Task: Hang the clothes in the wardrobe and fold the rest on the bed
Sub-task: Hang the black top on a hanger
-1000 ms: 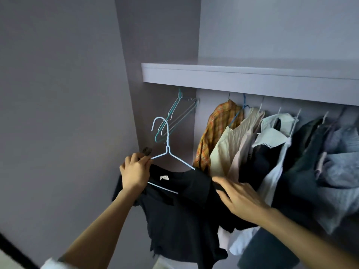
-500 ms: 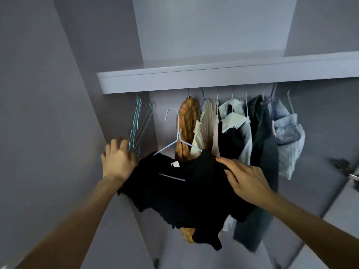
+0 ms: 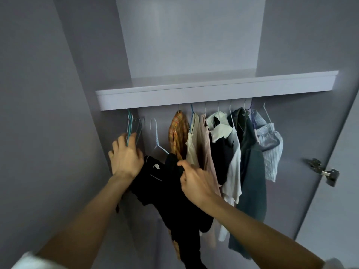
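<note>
Inside the wardrobe, both hands are working on a black garment (image 3: 165,193) that is draped over a pale blue wire hanger (image 3: 157,138). The hanger's hook is reaching up toward the underside of the shelf (image 3: 213,94); the rail itself is hidden behind the shelf's front edge, so whether the hook is resting on it cannot be told. The left hand (image 3: 126,158) is lying at the garment's left shoulder, back toward the camera, with its fingers pointing up and lightly curled against a bunch of empty teal hangers (image 3: 132,127) that is hanging just to the left; whether this grip is closed on cloth or hanger cannot be told. The right hand (image 3: 196,181) is pinching a fold of the black cloth at the garment's right shoulder, the grip nearly closed between thumb and fingers. The garment is hanging low between the two forearms, its hem running out of the bottom of the view. To its right, a row of clothes is hanging in order: an orange plaid shirt (image 3: 178,136), a cream top (image 3: 194,144), a white collared blouse (image 3: 223,129), a dark teal garment (image 3: 250,171) and a blue striped shirt (image 3: 270,148). A metal hinge (image 3: 322,171) is showing on the open door at right.
</note>
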Demonstrator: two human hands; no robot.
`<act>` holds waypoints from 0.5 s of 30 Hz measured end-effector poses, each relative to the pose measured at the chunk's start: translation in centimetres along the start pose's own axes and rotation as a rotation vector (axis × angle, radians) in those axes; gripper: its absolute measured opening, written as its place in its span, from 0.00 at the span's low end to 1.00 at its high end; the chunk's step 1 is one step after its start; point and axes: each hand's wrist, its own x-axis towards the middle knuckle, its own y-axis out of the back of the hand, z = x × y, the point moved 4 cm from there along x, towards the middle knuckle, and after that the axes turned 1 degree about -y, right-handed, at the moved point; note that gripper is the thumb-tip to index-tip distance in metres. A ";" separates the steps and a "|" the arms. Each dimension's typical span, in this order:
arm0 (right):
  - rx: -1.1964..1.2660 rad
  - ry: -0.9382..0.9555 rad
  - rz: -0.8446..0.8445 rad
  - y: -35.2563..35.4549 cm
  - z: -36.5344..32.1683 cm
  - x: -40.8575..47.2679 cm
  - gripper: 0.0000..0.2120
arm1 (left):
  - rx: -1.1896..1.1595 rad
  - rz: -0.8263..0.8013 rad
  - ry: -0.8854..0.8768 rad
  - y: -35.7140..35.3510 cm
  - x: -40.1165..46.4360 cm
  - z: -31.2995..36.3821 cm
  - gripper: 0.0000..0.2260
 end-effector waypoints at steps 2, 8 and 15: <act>0.030 -0.098 0.036 -1.0 -0.8 1.7 0.20 | 0.010 0.035 -0.007 0.4 1.0 0.3 0.27; 0.068 -0.241 0.105 -5.6 -0.6 7.4 0.20 | 0.057 0.231 -0.142 0.5 4.3 1.3 0.33; -0.073 -0.221 0.149 -9.6 1.2 13.9 0.23 | 0.279 0.219 -0.232 -2.5 8.3 1.5 0.37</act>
